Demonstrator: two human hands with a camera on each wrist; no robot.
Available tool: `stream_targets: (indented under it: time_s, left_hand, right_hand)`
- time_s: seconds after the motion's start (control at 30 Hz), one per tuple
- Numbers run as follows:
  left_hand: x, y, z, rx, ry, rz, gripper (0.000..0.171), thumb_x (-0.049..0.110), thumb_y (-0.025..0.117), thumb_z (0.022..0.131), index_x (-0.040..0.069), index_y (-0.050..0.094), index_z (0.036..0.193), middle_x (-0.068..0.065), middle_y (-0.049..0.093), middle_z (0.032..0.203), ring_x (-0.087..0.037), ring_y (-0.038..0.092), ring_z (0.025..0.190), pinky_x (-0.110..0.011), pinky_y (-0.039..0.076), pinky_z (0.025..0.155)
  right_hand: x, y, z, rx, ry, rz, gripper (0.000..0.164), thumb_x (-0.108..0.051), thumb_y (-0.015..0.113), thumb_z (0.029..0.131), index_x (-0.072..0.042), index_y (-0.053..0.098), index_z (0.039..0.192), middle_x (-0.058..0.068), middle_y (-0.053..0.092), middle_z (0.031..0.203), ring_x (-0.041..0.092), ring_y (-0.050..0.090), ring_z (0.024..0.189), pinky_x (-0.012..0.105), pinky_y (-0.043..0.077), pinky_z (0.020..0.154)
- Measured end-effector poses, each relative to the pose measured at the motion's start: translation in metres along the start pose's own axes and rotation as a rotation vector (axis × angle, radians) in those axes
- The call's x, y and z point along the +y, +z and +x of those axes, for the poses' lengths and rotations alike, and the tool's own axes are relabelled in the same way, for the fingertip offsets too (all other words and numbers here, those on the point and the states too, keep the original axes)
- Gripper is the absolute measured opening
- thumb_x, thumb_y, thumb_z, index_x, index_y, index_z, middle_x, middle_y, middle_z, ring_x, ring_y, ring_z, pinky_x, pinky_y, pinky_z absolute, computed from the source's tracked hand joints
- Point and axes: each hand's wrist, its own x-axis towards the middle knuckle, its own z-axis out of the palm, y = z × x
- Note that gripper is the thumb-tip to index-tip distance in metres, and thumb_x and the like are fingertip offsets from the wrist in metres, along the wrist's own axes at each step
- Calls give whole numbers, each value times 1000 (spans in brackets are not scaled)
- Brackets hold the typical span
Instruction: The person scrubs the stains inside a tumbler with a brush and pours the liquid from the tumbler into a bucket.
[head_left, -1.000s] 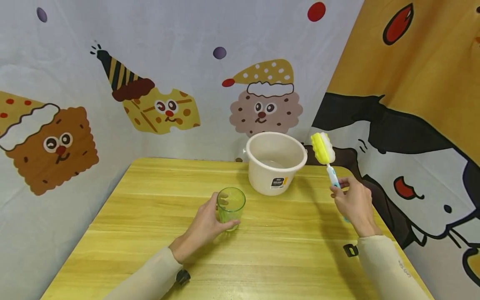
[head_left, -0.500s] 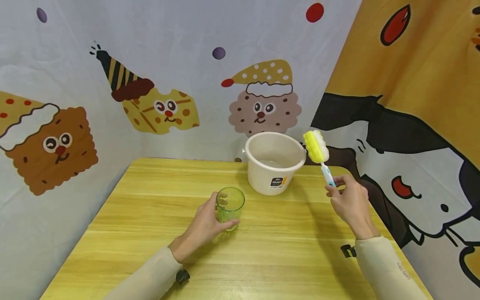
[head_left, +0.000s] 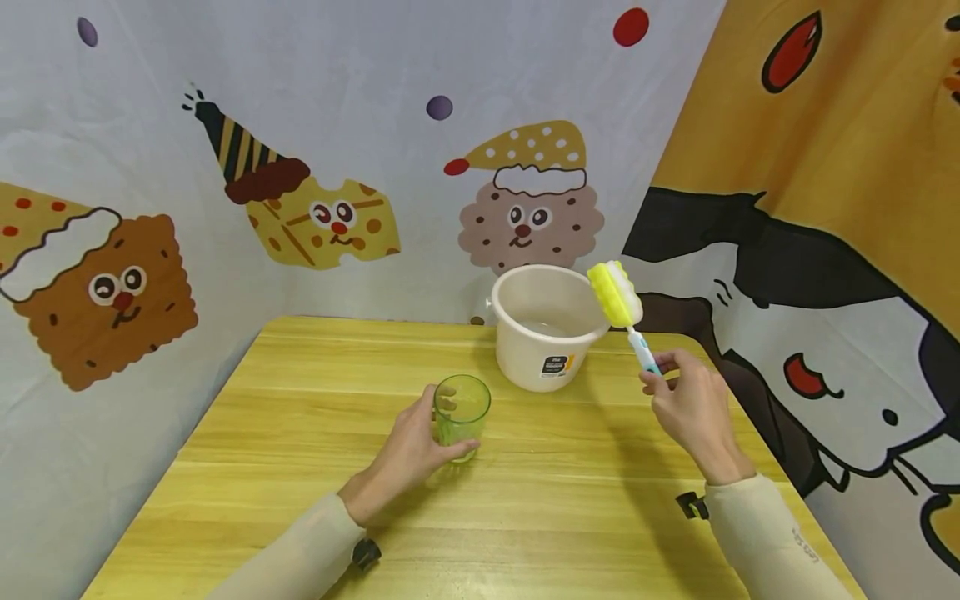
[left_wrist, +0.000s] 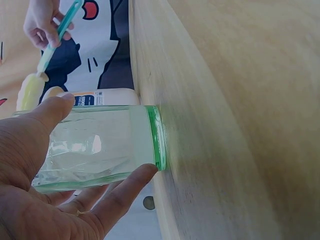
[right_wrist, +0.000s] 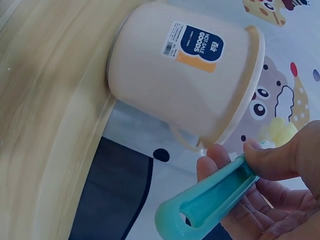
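Head view: the sponge [head_left: 617, 293] covers part of the right rim of the bucket [head_left: 532, 358]. Right of the bucket, the right hand [head_left: 693, 408] hides the lower end of the handle [head_left: 642, 351]. In front of the bucket, the left hand [head_left: 408, 446] masks part of the glass [head_left: 467, 423]; the bottom edge cuts off both sleeves [head_left: 772, 533]. On the bucket, the finest label [right_wrist: 193, 46] print is illegible.

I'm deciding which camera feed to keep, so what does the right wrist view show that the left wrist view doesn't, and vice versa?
Only the right wrist view: the readable words HOT SALE GOODS on the label, plus parts of the cookie print and cheese print.

Only the left wrist view: the left hand gripping the green glass.

Both: the right hand holding the sponge brush, the beige bucket, and the wooden tabletop.
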Motion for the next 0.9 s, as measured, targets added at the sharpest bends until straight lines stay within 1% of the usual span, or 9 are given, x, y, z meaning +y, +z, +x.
stream_targets:
  time_s: [0.2,0.33,0.67,0.9]
  left_hand:
    - [1,0,0,-1,-7,-2,89,33,107,87,8,57,156,-19,78,143,-39,78,132,-55,70,109]
    - [0,1,0,-2,-5,1,90,36,107,87,8,57,157,-19,78,143,-38,78,132,-54,70,109]
    - [2,1,-1,2,-6,4,90,34,107,88,7,57,157,-18,78,143,-38,78,133,-55,69,110]
    - [3,0,-1,-3,-3,2,90,35,106,89,7,56,158,-17,77,144,-37,78,132,-53,70,108]
  right_hand:
    - [-6,0,-1,-3,-23,10,21,-5,82,108,6,74,124,28,85,109,36,86,78,25,54,51]
    - [-9,0,-2,-2,-45,16,20,-4,83,107,5,75,122,27,84,109,36,86,79,25,53,52]
    - [-16,2,-6,0,-108,20,19,1,86,103,3,76,119,21,83,107,36,87,83,24,54,57]
    - [-22,7,-9,11,-158,12,21,2,89,100,1,77,118,16,82,103,34,87,82,26,57,65]
